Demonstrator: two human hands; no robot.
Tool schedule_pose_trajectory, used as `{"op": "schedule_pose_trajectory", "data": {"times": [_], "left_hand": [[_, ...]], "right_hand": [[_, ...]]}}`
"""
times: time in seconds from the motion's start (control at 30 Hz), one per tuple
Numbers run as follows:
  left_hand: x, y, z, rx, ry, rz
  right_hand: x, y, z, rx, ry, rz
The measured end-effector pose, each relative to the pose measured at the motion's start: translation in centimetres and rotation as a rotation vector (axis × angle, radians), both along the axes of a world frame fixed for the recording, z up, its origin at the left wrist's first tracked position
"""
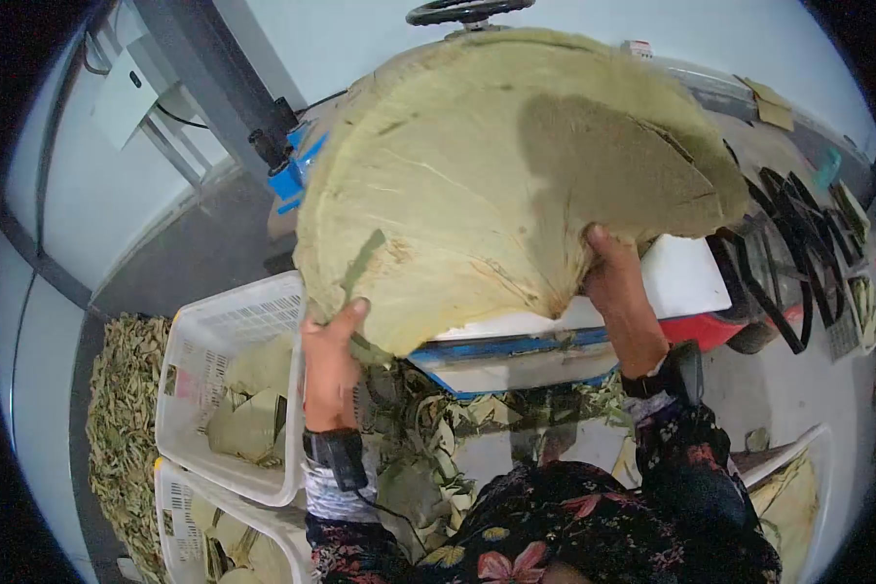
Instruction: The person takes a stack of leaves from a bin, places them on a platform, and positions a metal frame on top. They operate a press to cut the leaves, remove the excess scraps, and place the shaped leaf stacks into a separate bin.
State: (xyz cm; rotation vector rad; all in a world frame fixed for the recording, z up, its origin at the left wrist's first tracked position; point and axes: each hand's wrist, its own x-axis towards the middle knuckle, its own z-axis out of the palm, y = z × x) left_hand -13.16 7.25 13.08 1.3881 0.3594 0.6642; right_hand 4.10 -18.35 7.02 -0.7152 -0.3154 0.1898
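A very large, pale green dried leaf (477, 175) is held up in front of me and fills the upper middle of the view. My left hand (329, 360) grips its lower left edge, thumb on top. My right hand (615, 282) clasps its lower right edge, where a darker, damp-looking patch (603, 156) spreads. Both wrists carry dark bands, and my sleeves are floral. The leaf hides most of a white, blue and red machine (686, 282) behind it.
A white plastic crate (214, 341) with folded leaves stands at the left, with a second crate (180, 516) below it. Leaf scraps (117, 409) pile on the floor at the far left. Black straps (779, 253) hang on the right. Another white bin (798, 477) sits at the lower right.
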Motion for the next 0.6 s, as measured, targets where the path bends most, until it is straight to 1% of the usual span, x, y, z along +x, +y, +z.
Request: {"op": "schedule_pose_trajectory", "data": {"times": [0.07,0.1,0.13,0.2,0.27,0.37,0.43,0.47,0.5,0.53,0.57,0.6], "left_hand": [[1.1,2.0,0.0,0.024,-0.078,-0.029],[1.5,2.5,0.1,0.014,-0.134,-0.030],[1.9,3.2,0.2,0.016,-0.131,-0.027],[2.6,4.5,0.3,0.062,-0.202,-0.039],[3.1,6.8,-0.2,0.066,-0.206,-0.035],[3.2,7.8,0.1,0.078,-0.215,-0.060],[3.2,8.9,-0.1,0.071,-0.225,-0.087],[3.0,9.9,-1.3,0.087,-0.115,-0.091],[2.8,11.0,-2.8,0.101,-0.004,-0.092],[2.7,11.9,-5.1,0.130,0.035,-0.109],[2.8,12.5,-7.3,0.164,0.073,-0.128],[3.0,12.9,-8.7,0.169,0.068,-0.129]], "right_hand": [[2.2,0.9,0.3,0.034,-0.034,0.003],[2.6,1.0,0.7,0.015,-0.049,0.034],[2.9,1.2,1.0,-0.009,-0.067,0.064],[2.8,2.2,1.4,0.024,-0.056,0.083],[2.8,3.4,1.4,0.059,-0.043,0.099],[2.9,4.6,0.2,0.077,-0.028,0.150],[3.5,5.2,-2.0,-0.199,-0.293,0.113],[3.4,5.5,-3.4,-0.206,-0.298,0.114],[3.1,5.8,-5.5,-0.639,-0.460,-0.063],[2.9,6.2,-8.0,-1.066,-0.614,-0.253],[2.7,6.6,-12.7,-0.872,-0.347,-0.153],[2.6,7.2,-15.9,-0.669,-0.082,-0.054]]}}
